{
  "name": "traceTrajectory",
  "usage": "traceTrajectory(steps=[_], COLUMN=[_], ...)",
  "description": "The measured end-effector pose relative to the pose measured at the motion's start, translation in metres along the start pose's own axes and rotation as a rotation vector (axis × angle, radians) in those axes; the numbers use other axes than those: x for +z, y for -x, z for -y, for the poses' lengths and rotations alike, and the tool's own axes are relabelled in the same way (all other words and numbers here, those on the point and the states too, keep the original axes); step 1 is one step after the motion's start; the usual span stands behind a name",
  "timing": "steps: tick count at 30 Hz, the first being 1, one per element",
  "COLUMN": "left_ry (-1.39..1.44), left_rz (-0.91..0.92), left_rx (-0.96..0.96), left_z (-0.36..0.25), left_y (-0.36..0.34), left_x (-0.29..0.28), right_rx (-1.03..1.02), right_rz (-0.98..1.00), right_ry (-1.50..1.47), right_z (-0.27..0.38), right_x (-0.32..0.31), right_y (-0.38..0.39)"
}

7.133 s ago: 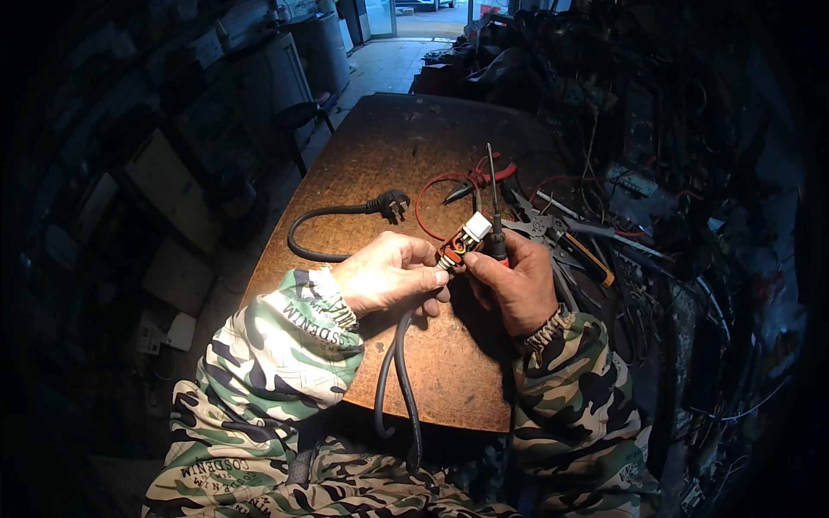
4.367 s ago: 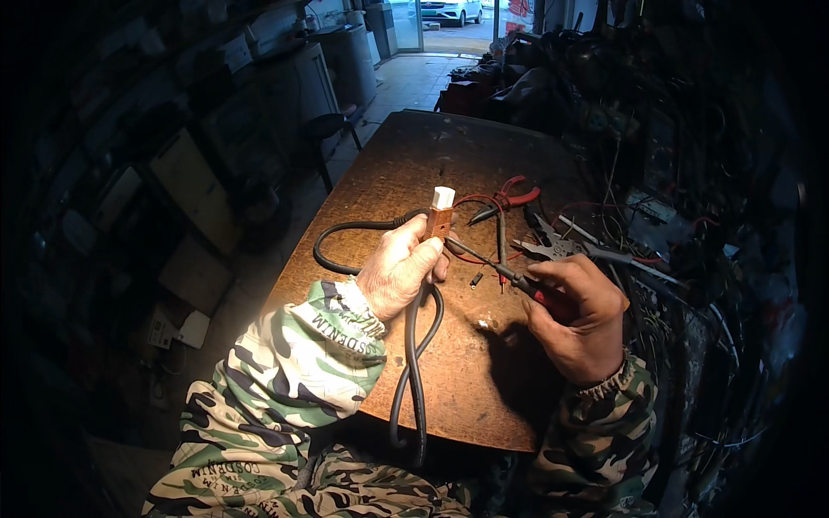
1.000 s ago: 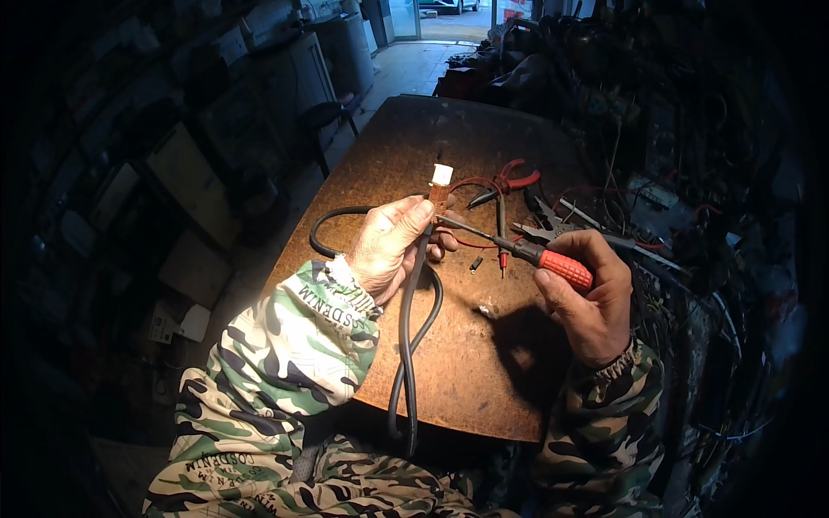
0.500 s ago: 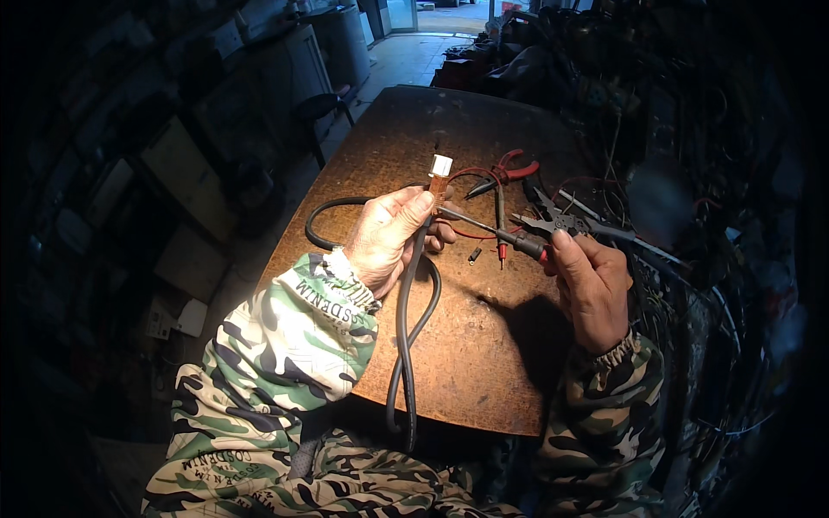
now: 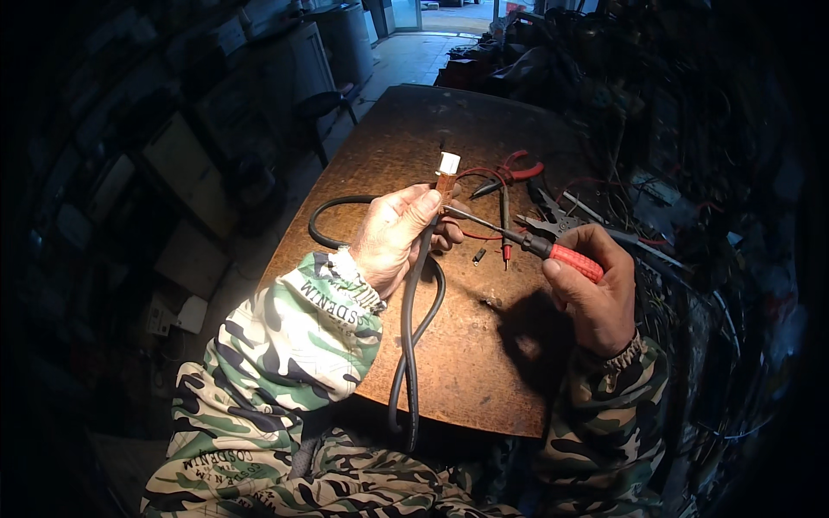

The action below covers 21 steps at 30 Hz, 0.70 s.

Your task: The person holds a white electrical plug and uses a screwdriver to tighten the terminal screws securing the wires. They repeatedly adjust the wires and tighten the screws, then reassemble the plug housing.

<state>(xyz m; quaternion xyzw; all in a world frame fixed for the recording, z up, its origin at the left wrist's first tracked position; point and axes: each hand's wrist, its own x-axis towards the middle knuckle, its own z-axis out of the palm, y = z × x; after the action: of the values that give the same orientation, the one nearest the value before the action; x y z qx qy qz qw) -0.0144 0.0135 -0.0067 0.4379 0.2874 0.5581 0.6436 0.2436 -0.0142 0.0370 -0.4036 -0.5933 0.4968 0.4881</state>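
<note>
In my left hand (image 5: 393, 237) is a small connector with a white cap (image 5: 449, 164) and a reddish-brown body (image 5: 444, 184), held upright. A thick black cable (image 5: 406, 324) runs down from it and loops over the table. My right hand (image 5: 590, 289) grips a screwdriver by its red-and-black handle (image 5: 572, 261), its tip at the lower part of the connector. Beyond my hands lie red-handled pliers (image 5: 524, 172), a test probe (image 5: 507, 235) with red lead, metal wire strippers (image 5: 554, 226) and a small black piece (image 5: 479, 255).
The worn wooden table (image 5: 389, 151) has a curved front edge. Dark clutter (image 5: 656, 112) of cables and equipment crowds its right side. A round stool (image 5: 321, 105) stands at the back left near cabinets and containers, with a tiled floor leading to a bright doorway (image 5: 449, 17).
Seven seconds ago the screwdriver pointed upward and the connector showed open wiring; since then its tip has come to the connector. Over the last half second my right thumb has slid lower on the handle.
</note>
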Motion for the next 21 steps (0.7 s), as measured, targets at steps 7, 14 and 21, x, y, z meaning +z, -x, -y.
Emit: traceTrajectory(steps=[7,14,21], left_ry=[0.009,-0.019,-0.004], left_rz=[0.001,0.014,0.005], left_rx=[0.009,-0.015,-0.030], left_z=[-0.005,0.000,-0.002], left_y=[0.001,0.002,0.002], left_x=[0.002,-0.003,0.001], right_rx=[0.119,0.111,0.100], right_rz=[0.018,0.110,0.118], right_ry=[-0.029,-0.042,0.016], right_z=[0.001,0.001,-0.003], right_x=[0.000,-0.009,-0.009], right_y=[-0.003,-0.002,-0.003])
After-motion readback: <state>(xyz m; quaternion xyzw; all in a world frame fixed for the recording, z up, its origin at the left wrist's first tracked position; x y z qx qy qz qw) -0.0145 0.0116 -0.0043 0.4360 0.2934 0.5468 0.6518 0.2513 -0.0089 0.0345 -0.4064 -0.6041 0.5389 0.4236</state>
